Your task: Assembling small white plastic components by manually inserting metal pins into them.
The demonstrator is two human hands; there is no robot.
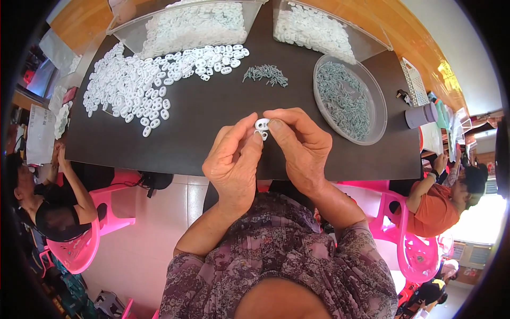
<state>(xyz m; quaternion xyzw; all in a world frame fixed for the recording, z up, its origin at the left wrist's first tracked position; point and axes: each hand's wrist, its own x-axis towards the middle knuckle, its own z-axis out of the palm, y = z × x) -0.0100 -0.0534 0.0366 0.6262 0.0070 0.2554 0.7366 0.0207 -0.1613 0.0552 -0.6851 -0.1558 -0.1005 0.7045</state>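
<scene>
Above the near edge of the dark table (212, 106), my hands meet fingertip to fingertip. Between the thumb and fingers of my right hand (304, 146) is a white oval two-hole plastic piece (262, 124). My left hand (234, 162) pinches a smaller white plastic piece (262, 135) just below it; the fingers partly cover both, and I cannot tell whether they are joined. Many similar pieces lie in a loose white pile (127, 85) at the far left. A small heap of grey-green pins or springs (266, 75) sits beyond my hands.
A round clear tub (380, 122) of the same grey-green parts stands right. Two clear bins, one left (125, 42) and one right (366, 45), hold white pieces at the back. A grey-lidded cup (422, 116) is far right. People sit on pink chairs at both sides.
</scene>
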